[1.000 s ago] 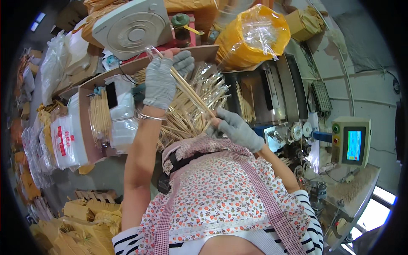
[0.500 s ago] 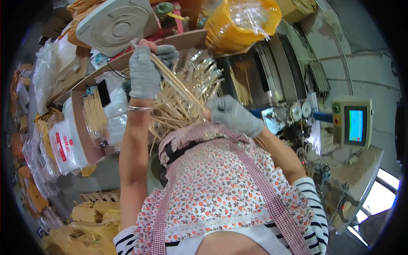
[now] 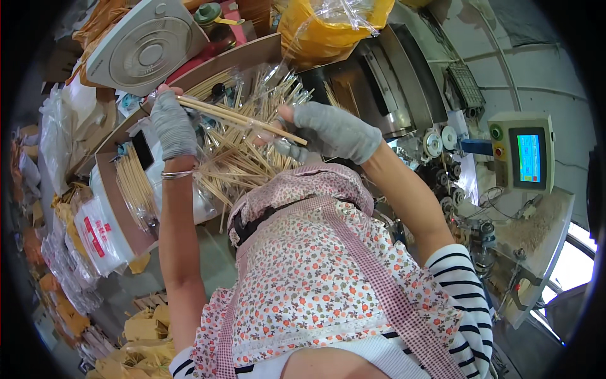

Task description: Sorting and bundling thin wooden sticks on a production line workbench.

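Observation:
A bundle of thin wooden chopsticks (image 3: 237,116), partly in clear film, slants down to the right between my hands. My gloved left hand (image 3: 172,125) is closed on its upper left end, bare fingertips showing. Around the lower right end curves my gloved right hand (image 3: 338,132), thumb raised off the sticks and fingers behind them; whether those fingers touch the bundle is hard to see. Below both hands lies a heap of film-wrapped chopsticks (image 3: 237,158) in a cardboard box (image 3: 249,52).
A dark phone (image 3: 142,149) and more chopsticks (image 3: 134,183) lie left in the box. Behind stand a white fan (image 3: 150,57) and a yellow bag (image 3: 334,31). Machinery with rollers (image 3: 433,141) and a control panel with a lit screen (image 3: 529,158) is at right.
Both hands and the chopsticks have moved, the left one down and to the left. My right hand has opened from its pinch at the lower end. The view has shifted slightly.

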Action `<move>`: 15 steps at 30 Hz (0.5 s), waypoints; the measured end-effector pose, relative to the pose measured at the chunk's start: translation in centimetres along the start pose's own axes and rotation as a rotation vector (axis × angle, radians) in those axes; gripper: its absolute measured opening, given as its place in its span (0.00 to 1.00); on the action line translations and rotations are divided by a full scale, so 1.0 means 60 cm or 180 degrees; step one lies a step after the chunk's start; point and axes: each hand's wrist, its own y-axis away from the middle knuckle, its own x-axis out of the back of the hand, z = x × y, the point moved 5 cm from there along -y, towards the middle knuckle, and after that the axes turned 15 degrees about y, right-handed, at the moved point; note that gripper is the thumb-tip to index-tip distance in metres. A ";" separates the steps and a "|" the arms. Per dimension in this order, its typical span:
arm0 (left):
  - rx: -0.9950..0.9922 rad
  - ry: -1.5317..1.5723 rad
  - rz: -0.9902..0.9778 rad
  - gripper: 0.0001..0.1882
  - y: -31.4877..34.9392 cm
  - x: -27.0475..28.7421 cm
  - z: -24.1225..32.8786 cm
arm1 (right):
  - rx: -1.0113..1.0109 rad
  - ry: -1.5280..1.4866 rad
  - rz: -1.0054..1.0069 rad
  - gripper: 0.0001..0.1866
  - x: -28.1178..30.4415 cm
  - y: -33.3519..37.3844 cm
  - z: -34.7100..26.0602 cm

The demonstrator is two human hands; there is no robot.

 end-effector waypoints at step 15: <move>-0.0159 -0.0424 -0.0480 0.14 -0.012 -0.032 0.027 | 0.1453 0.1163 0.1538 0.11 0.052 0.049 -0.032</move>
